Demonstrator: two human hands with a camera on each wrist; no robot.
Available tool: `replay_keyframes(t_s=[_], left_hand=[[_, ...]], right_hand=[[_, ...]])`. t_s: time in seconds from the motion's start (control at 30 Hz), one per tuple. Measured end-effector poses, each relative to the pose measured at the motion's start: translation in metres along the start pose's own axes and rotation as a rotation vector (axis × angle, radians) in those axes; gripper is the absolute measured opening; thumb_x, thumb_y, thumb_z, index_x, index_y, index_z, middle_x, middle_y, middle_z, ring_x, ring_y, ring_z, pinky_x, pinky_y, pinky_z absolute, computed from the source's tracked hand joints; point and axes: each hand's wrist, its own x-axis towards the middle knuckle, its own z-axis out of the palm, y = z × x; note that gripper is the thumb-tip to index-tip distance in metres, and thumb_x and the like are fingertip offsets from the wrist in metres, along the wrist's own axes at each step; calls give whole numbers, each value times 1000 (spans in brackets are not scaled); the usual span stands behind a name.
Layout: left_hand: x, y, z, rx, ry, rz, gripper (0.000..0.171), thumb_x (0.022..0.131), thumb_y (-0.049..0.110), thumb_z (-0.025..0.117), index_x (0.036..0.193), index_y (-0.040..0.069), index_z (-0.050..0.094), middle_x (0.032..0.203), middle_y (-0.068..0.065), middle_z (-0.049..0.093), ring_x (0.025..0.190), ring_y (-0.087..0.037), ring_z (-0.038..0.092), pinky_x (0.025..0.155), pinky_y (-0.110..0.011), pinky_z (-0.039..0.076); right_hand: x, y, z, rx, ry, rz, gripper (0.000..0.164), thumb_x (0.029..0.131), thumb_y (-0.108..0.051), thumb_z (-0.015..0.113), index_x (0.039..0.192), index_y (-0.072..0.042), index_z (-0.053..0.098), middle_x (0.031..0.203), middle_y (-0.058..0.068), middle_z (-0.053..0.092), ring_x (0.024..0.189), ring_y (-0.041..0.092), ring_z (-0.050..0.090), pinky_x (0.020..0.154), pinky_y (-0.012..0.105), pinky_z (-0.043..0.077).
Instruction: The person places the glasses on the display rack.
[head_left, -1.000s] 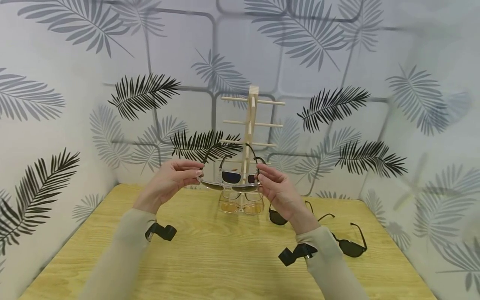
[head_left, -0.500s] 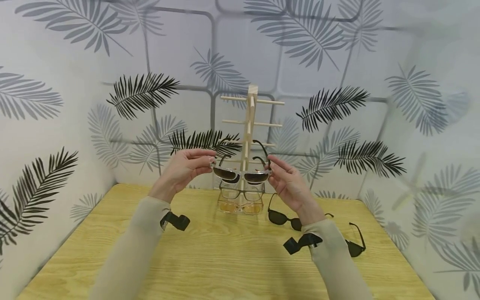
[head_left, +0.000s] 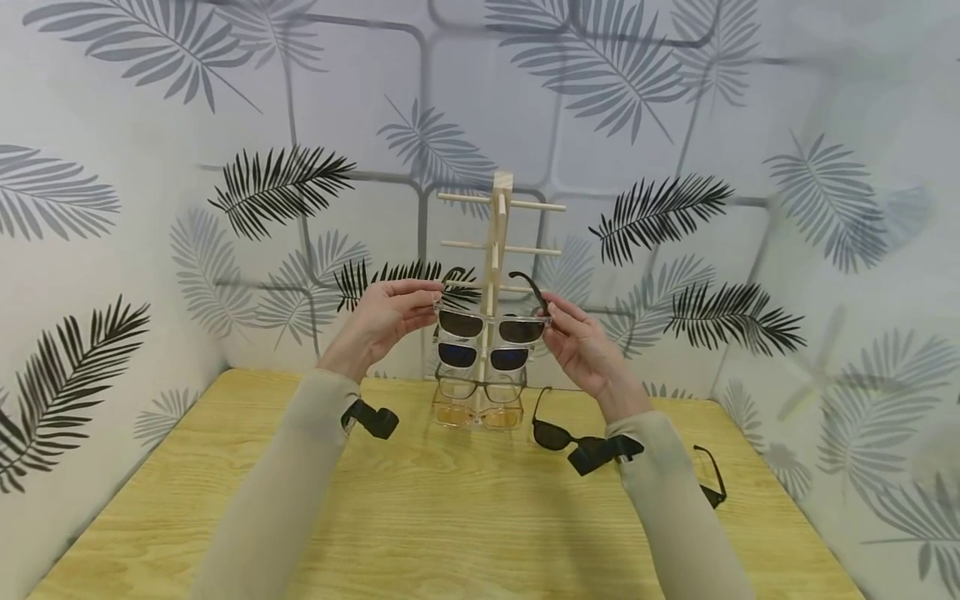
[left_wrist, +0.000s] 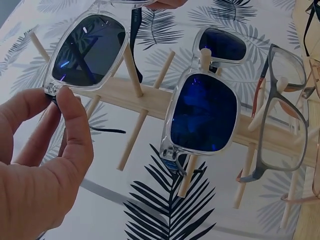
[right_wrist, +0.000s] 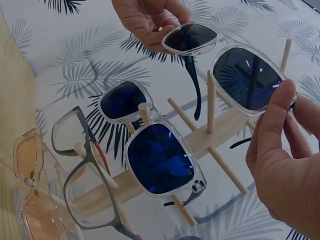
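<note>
Both hands hold one pair of clear-framed sunglasses with dark lenses and dark temples. My left hand pinches the hinge corner on its side between thumb and fingers. At the other corner my right hand pinches the frame in the same way. The sunglasses are level, in front of a wooden glasses stand, with their temples pointing back past its post. Right below them on the stand sit clear-framed sunglasses with blue lenses, then grey-framed eyeglasses, then orange-tinted glasses lowest.
Bare pegs stick out on both sides of the stand's upper part. Black sunglasses lie on the wooden table to the right, partly behind my right wrist. Another dark pair is mostly hidden by the right sleeve. Leaf-patterned walls surround the table.
Both hands have moved right and upward with the clear-framed sunglasses, bringing them in front of the stand's post. The lenses have tilted to face forward, and the blue-lensed pair now shows below them.
</note>
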Motion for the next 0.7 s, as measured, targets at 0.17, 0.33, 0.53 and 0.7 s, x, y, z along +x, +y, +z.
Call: replay_keyframes(t_s=[0.17, 0.33, 0.53, 0.7], left_hand=[[7, 1, 3, -7, 38, -12, 35, 96, 7, 62, 129, -3, 59, 95, -3, 69, 75, -11, 66, 75, -24, 58], [15, -2, 4, -23, 58, -20, 38, 95, 7, 64, 131, -4, 58, 92, -3, 69, 76, -12, 66, 75, -24, 58], [24, -4, 3, -50, 99, -39, 25, 94, 8, 65, 118, 3, 67, 96, -3, 70, 77, -12, 66, 72, -22, 58], [28, -4, 5, -68, 101, -52, 17, 94, 9, 66, 110, 7, 69, 95, -4, 70, 74, -11, 66, 71, -21, 58]], right_hand=[[9, -3, -1, 32, 31, 20, 41, 98, -12, 59, 138, -9, 52, 91, 3, 66, 68, 10, 65, 64, 16, 55], [21, -4, -4, 47, 70, 49, 45, 98, -12, 58, 142, -10, 47, 86, 2, 66, 69, 10, 65, 64, 16, 56], [35, -5, -7, 64, 87, 82, 27, 98, -12, 59, 125, -11, 59, 85, 3, 67, 68, 10, 65, 62, 17, 55], [41, -6, -12, 71, 88, 101, 22, 99, -12, 57, 121, -10, 61, 84, 3, 70, 68, 10, 66, 62, 17, 56]])
